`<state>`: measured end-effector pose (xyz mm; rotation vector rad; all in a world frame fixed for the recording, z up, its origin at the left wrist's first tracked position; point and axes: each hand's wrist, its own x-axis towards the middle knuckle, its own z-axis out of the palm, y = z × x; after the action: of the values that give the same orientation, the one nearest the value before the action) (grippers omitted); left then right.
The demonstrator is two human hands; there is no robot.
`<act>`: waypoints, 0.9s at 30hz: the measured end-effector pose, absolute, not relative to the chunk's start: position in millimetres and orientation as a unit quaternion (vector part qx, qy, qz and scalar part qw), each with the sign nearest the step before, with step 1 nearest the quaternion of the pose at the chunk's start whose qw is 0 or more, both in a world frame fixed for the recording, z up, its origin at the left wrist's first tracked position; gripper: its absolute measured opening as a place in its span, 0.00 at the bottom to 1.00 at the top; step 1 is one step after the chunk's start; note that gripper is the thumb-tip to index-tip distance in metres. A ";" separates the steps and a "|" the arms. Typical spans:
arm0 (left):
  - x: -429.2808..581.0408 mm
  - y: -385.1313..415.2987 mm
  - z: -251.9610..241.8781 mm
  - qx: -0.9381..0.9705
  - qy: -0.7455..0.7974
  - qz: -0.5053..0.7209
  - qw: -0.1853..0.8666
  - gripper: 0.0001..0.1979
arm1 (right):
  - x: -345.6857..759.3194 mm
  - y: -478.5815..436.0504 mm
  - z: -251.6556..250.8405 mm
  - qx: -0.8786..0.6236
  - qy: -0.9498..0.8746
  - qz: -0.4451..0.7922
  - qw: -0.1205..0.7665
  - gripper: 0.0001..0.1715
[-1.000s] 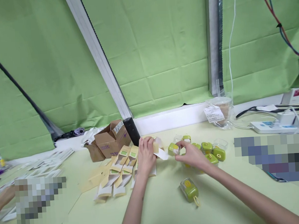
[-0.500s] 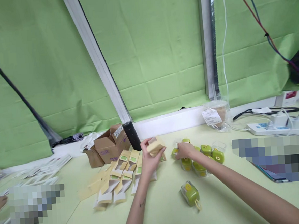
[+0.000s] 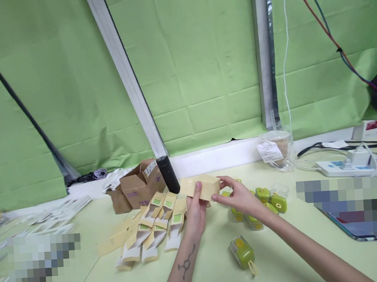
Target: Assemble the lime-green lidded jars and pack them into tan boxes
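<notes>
A cream cardboard box (image 3: 204,187) is held up over the table between my two hands. My left hand (image 3: 197,206) grips it from below, its thumb lying across the near side. At the box's right end, my right hand (image 3: 241,197) pinches the edge between thumb and fingers; whether anything else is inside the box or that hand is hidden. Beyond my right hand lie several small green cases (image 3: 278,202) with clear covers. Nearer to me, a single green case (image 3: 242,252) with a yellow loop rests alone. Several flattened-looking cream boxes with open flaps (image 3: 158,221) are piled left of my left hand.
A brown carton (image 3: 143,184) and a black cylinder (image 3: 168,175) stand at the back left. A bagged cup (image 3: 276,148), a power strip (image 3: 333,168) and a phone (image 3: 350,224) are at the right. White flat pieces (image 3: 57,221) lie far left.
My right hand has come left from the green cases to the box's end. The box has turned in my left hand, its long side now facing me.
</notes>
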<state>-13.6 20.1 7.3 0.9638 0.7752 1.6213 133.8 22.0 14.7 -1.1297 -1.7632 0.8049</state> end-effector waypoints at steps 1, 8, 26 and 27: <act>-12.6 19.3 7.3 0.400 0.323 0.683 0.519 0.24 | 131.3 21.6 12.8 -0.449 -0.699 0.328 0.449 0.35; -8.2 16.7 5.3 0.423 0.326 0.680 0.503 0.28 | 131.0 23.6 10.2 -0.408 -0.682 0.384 0.471 0.27; -21.8 10.0 24.0 0.458 0.355 0.613 0.537 0.24 | 142.6 11.6 12.7 -0.441 -0.759 0.163 0.451 0.17; -21.2 10.0 24.4 0.460 0.366 0.619 0.521 0.24 | 142.6 9.7 13.5 -0.441 -0.761 0.161 0.448 0.17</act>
<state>-21.2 10.0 24.4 1.1026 0.8783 1.4827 142.6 9.7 13.5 -1.0905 -1.8828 0.3991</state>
